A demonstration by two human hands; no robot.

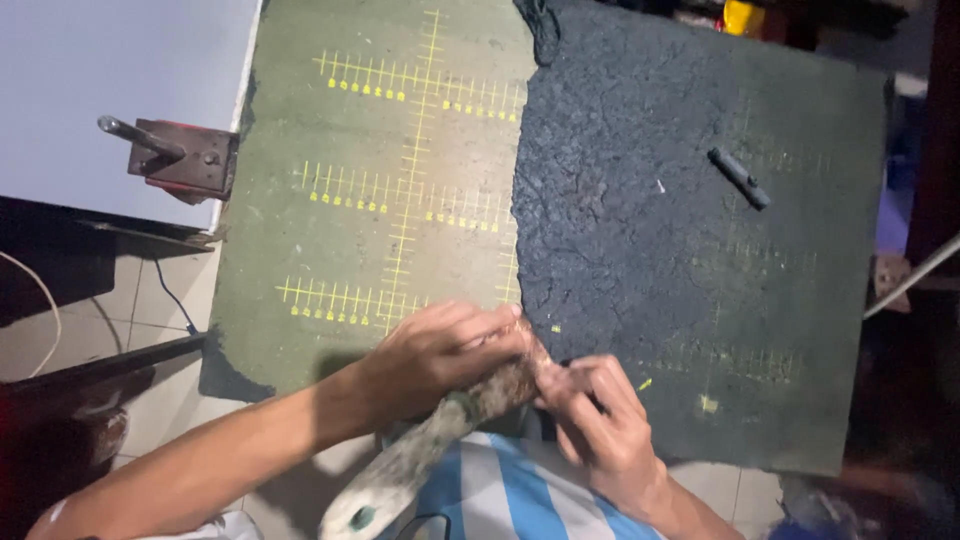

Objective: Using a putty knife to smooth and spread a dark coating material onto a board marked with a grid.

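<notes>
I see my left hand (440, 352) clamped over a long worn stick (430, 450) at the mat's (400, 200) near edge, and my right hand (598, 420) pinching its far end. The work looks mid-way; a dark pen (740, 178) lies untouched far right.

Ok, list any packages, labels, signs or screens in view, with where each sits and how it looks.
No packages, signs or screens.
Printed rulings: yellow crossed scale lines on the left, green half of the mat.
Fainter rulings: same pattern on the right half, worn and dim.
Both the left hand and the right hand grip a grey tool at the mat's near edge.
</notes>
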